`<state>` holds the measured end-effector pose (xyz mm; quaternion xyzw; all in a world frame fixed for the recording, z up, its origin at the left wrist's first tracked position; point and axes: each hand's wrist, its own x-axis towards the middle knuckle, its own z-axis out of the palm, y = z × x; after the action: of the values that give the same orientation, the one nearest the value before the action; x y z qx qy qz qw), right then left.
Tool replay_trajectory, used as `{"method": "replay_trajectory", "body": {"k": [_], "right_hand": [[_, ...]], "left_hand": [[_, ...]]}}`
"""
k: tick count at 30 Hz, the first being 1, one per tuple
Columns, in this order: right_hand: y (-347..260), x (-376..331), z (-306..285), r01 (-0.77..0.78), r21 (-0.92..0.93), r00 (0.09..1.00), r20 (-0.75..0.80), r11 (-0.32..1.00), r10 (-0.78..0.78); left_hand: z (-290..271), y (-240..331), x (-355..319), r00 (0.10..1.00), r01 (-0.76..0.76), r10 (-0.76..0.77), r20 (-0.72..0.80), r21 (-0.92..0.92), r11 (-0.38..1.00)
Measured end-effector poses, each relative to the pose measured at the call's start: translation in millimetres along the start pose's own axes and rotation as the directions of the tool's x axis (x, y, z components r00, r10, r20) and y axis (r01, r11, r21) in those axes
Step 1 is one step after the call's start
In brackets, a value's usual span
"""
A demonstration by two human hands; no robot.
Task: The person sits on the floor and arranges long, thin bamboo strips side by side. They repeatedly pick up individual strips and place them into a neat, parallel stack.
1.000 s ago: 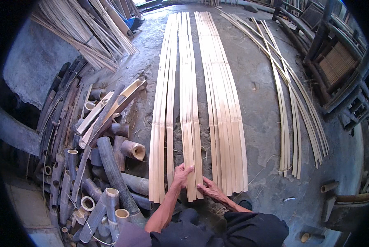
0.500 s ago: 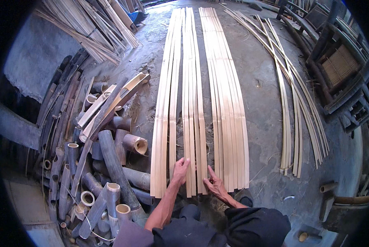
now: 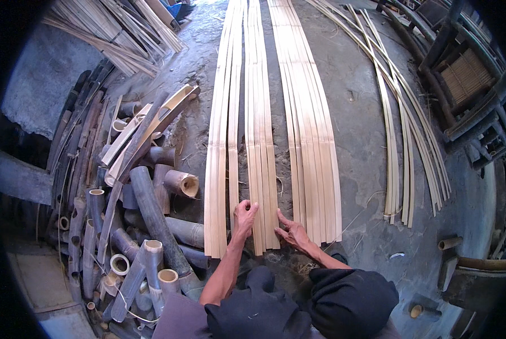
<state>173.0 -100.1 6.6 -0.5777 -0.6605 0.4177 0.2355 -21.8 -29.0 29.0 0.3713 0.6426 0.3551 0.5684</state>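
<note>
Long pale bamboo strips lie lengthwise in three groups: a left group [image 3: 217, 169], a narrow middle group [image 3: 260, 169] and a wider right group [image 3: 315, 169]. At the near end of the middle group, my left hand [image 3: 244, 219] is on its left edge, fingers curled in with the fingertips at the outer strip. Opposite it, my right hand [image 3: 294, 233] rests at the right edge, forefinger stretched forward and thumb and fingers apart. The middle strips lie side by side between both hands. The undersides of my left fingers are hidden.
Cut bamboo tubes [image 3: 157, 265] and split pieces [image 3: 151, 135] are heaped on the left. Thin strips [image 3: 402, 141] lie crossed on the floor at right. A dark wooden bench frame [image 3: 462, 85] stands beyond them. More strips [image 3: 112, 39] lean at the far left.
The gap among the middle strips has narrowed, and they now sit closer together between my hands. The view has tilted, so the scene sits higher in it.
</note>
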Motion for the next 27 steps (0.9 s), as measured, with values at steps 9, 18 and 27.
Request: {"method": "replay_trajectory", "body": {"k": [9,18,27], "right_hand": [[-8.3,-7.1,1.1,-0.082,0.035,0.997,-0.009,0.996,0.083],[-4.0,-12.4,-4.4,0.001,0.028,0.994,-0.106,1.000,0.002],[-6.0,-13.2,-5.5,-0.066,0.098,0.998,-0.010,0.993,0.068]], "left_hand": [[-6.1,-13.8,7.1,0.995,0.000,-0.005,-0.101,-0.053,0.999],[-4.9,23.0,-5.2,0.972,-0.165,0.209,-0.105,0.327,0.930],[-11.9,20.2,-2.4,0.990,-0.101,0.119,-0.070,0.215,0.971]]}}
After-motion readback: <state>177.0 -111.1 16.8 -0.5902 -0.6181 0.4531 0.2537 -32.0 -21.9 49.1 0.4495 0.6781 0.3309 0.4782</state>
